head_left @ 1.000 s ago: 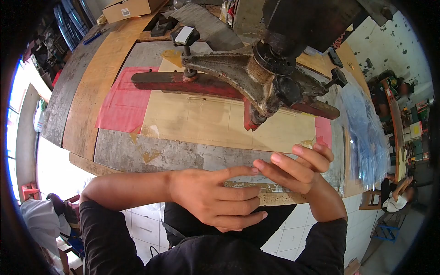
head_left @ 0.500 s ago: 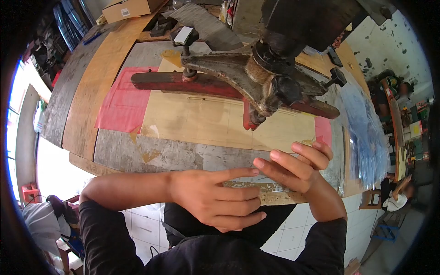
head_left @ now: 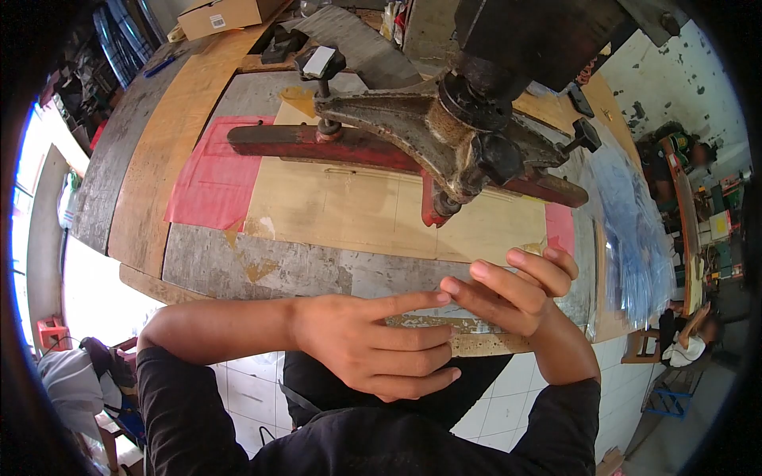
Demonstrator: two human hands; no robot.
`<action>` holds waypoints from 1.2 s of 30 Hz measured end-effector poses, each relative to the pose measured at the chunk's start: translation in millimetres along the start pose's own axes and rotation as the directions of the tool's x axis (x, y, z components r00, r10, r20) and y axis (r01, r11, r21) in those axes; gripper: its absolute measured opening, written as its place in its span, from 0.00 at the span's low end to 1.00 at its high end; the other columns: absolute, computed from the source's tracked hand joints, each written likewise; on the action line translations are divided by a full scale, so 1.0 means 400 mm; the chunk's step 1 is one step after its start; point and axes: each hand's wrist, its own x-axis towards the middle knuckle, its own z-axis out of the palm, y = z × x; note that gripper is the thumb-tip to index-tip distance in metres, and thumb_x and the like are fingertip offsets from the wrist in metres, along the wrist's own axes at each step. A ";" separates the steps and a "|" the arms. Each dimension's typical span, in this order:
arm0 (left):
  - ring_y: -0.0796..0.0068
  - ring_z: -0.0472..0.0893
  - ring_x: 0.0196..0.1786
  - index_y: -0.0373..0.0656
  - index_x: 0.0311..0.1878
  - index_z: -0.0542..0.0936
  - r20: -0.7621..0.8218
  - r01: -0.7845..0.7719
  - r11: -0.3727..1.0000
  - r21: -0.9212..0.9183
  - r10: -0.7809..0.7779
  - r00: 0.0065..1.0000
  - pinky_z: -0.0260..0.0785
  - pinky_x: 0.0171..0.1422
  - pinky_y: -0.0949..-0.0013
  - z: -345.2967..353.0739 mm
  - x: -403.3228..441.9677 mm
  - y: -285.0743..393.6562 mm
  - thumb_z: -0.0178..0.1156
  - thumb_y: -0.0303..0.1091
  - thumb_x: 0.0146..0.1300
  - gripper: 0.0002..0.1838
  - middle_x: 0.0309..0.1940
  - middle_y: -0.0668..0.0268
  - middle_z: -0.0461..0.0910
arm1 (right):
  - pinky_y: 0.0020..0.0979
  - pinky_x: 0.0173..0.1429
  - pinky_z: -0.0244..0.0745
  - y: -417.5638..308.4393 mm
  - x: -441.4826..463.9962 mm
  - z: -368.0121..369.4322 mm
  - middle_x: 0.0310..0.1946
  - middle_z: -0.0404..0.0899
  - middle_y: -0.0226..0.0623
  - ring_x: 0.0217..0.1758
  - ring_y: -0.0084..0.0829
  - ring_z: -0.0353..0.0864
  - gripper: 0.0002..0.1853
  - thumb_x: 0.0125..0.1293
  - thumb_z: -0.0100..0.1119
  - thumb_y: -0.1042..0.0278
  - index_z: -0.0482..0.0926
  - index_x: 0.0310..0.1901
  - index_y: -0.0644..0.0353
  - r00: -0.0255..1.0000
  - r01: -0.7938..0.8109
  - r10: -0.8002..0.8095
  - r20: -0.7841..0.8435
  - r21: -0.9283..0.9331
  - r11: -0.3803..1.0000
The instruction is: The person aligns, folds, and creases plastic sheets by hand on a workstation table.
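My left hand (head_left: 377,341) is at the table's front edge, palm down, its fingers apart and pointing right, holding nothing. Just right of it is my right hand (head_left: 520,293), turned with the fingertips up and left, fingers apart and nothing in them. The two index fingertips meet or nearly meet. Beyond my hands, a metal press head (head_left: 452,127) with a red bar (head_left: 373,149) stands over a yellowish sheet (head_left: 357,210). Pink sheeting (head_left: 210,174) shows at that sheet's left end and again at its right.
Clear plastic sheets (head_left: 635,230) lie along the table's right side. A cardboard box (head_left: 218,17) is at the back left, with a blue pen (head_left: 159,66) in front. A black phone (head_left: 580,99) lies at the back right. Another person (head_left: 689,349) is far right.
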 end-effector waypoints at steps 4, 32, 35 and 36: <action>0.65 0.87 0.59 0.47 0.60 0.86 0.013 -0.009 1.000 -0.004 0.009 1.000 0.76 0.73 0.42 -0.001 0.000 -0.001 0.61 0.48 0.77 0.19 0.52 0.62 0.86 | 0.38 0.79 0.53 0.002 -0.003 0.001 0.55 0.78 0.01 0.68 0.21 0.67 0.13 0.61 0.79 0.42 0.92 0.48 0.19 1.000 0.006 -0.006 0.000 -0.002 1.000; 0.63 0.87 0.59 0.45 0.61 0.86 0.037 -0.043 0.999 -0.006 0.043 0.998 0.75 0.73 0.41 0.002 0.003 -0.002 0.57 0.45 0.78 0.19 0.51 0.60 0.86 | 0.39 0.75 0.59 0.002 0.002 -0.001 0.52 0.78 0.04 0.66 0.26 0.69 0.14 0.61 0.80 0.47 0.90 0.48 0.17 1.000 0.016 -0.016 0.006 -0.012 1.000; 0.64 0.87 0.59 0.46 0.61 0.86 0.037 -0.032 0.999 0.000 0.032 0.999 0.75 0.73 0.40 0.002 0.002 0.000 0.58 0.46 0.78 0.19 0.52 0.60 0.86 | 0.39 0.75 0.59 0.003 0.002 0.000 0.52 0.78 0.04 0.66 0.26 0.69 0.15 0.60 0.80 0.47 0.89 0.48 0.17 1.000 0.018 -0.018 -0.006 -0.016 1.000; 0.64 0.87 0.59 0.46 0.61 0.86 0.037 -0.032 0.999 0.000 0.032 0.999 0.75 0.73 0.40 0.003 0.002 0.001 0.58 0.46 0.78 0.19 0.52 0.60 0.86 | 0.39 0.76 0.58 0.003 0.002 0.000 0.52 0.78 0.04 0.66 0.26 0.69 0.15 0.59 0.81 0.47 0.89 0.48 0.17 1.000 0.020 -0.020 -0.008 -0.019 1.000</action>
